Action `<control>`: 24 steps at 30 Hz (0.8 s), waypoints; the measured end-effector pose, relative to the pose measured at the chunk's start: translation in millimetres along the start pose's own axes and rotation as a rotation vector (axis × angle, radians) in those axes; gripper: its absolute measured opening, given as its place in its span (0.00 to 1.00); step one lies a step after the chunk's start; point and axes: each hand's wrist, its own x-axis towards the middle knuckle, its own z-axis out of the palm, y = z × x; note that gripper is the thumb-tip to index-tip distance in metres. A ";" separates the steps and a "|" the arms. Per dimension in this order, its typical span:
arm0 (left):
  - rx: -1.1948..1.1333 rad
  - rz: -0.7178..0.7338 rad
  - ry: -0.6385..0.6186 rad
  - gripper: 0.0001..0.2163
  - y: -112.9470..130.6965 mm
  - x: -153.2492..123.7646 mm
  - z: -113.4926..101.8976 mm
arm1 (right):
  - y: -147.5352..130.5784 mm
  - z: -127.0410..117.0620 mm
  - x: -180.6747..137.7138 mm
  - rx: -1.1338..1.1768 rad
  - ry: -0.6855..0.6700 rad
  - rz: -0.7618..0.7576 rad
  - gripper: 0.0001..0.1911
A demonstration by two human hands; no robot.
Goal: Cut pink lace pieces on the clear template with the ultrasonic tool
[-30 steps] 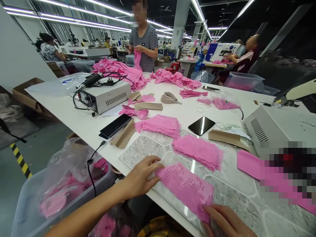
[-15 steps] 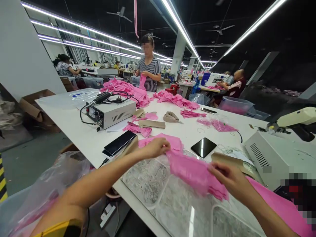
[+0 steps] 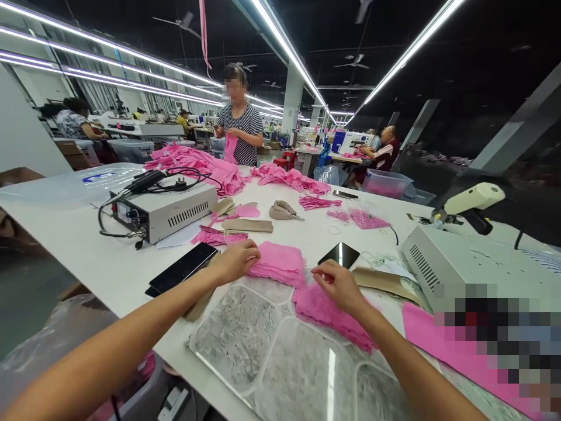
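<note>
My left hand (image 3: 237, 261) is at the left edge of a stack of pink fabric pieces (image 3: 280, 262), fingertips pinched at its corner. My right hand (image 3: 339, 285) hovers over a second pink stack (image 3: 326, 316), nearer to me, with its fingers loosely bent and slightly apart; no cloth shows between them. This nearer stack has uneven, layered edges and lies on a grey stone-patterned board (image 3: 302, 365). Part of it is hidden by my right hand and wrist.
Phones (image 3: 182, 269) lie left, a dark tablet-like device (image 3: 339, 255) behind my right hand. A grey control box (image 3: 175, 210) with cables stands left, a larger machine (image 3: 473, 275) right. Small scissors with wrapped handles (image 3: 284, 210) lie beyond. A person (image 3: 240, 126) handles pink cloth across the table.
The pink piece stretched between my hands now lies on the nearer stack. My left hand has moved back to the farther stack; my right hand has come off the cloth. The view has turned right.
</note>
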 end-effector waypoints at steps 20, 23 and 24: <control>-0.100 0.172 -0.294 0.10 82.5 45.0 69.7 | 15.1 -34.6 -72.8 0.074 -0.174 0.177 0.13; -0.056 0.148 -0.281 0.07 95.8 43.6 70.3 | 15.6 -34.7 -71.3 0.097 -0.169 0.193 0.13; -0.043 0.145 -0.279 0.08 100.6 43.2 71.8 | 16.0 -34.6 -70.8 0.104 -0.167 0.201 0.13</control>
